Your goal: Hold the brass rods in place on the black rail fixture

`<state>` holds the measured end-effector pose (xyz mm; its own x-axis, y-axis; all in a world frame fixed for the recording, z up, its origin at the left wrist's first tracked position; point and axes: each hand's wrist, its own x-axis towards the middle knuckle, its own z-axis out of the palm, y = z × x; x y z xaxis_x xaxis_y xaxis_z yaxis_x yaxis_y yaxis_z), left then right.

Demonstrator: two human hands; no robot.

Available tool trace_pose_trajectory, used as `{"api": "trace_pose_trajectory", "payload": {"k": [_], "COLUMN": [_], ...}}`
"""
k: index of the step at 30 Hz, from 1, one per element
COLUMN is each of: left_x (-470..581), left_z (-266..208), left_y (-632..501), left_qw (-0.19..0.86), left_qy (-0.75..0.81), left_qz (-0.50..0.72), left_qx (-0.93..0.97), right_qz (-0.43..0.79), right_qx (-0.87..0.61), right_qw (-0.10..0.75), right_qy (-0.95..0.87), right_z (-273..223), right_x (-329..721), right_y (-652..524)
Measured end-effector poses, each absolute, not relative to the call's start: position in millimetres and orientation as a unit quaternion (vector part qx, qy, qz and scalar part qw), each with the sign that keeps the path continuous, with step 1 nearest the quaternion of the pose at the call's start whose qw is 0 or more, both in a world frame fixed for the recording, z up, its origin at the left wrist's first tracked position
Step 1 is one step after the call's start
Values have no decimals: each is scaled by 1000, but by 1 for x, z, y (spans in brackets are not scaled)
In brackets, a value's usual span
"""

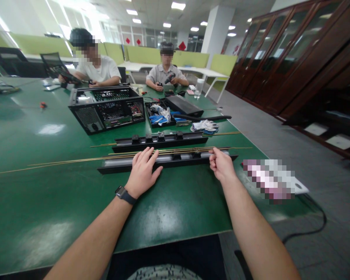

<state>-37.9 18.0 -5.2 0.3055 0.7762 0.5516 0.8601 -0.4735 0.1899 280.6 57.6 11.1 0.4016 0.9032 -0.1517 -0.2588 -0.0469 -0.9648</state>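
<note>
Long thin brass-coloured rods (181, 150) lie along the top of a black rail (118, 168) on the green table. My left hand (143, 169) rests over the rail and rods with its fingers spread, a dark watch at its wrist. Near the rail's right end, my right hand (221, 163) has its fingers curled, the fingertips pinched at the rods; exactly how many rods it grips is hidden. Just beyond lies a second black rail (169, 140) with several dark blocks on it.
Behind the rails stand an opened computer case (105, 112) and a black tray (160, 122) holding gloves. White gloves (204, 126) lie to the right. A blurred-out pink and white object (268, 179) sits at the right edge. Two people sit across the table.
</note>
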Motion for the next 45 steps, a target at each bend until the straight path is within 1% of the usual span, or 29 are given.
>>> {"api": "trace_pose_trajectory", "payload": {"k": [5, 12, 20, 27, 32, 34, 41, 45], "left_x": [-38, -38, -38, -37, -37, -37, -37, -38], "left_z": [-5, -4, -4, -3, -2, -2, -3, -4], "left_y": [18, 18, 17, 17, 17, 16, 16, 17], "left_qw": [72, 68, 67, 71, 73, 77, 80, 76], "left_qy": [-508, -512, -512, -512, -514, -514, -514, -513], "left_qz": [-296, -294, -294, -291, -287, -282, -282, -290], "left_qx": [-805, -805, -805, -805, -805, -806, -806, -805], "right_qz": [481, 431, 484, 440, 479, 484, 439, 473], "right_qx": [-551, -564, -546, -557, -554, -550, -564, -563], "right_qw": [607, 655, 610, 653, 612, 608, 655, 617], "right_qy": [-311, -258, -310, -263, -299, -306, -246, -279], "right_z": [12, 11, 9, 11, 11, 11, 14, 13], "right_x": [278, 288, 281, 286, 280, 279, 287, 283], "right_y": [56, 61, 59, 60, 58, 57, 60, 59]}}
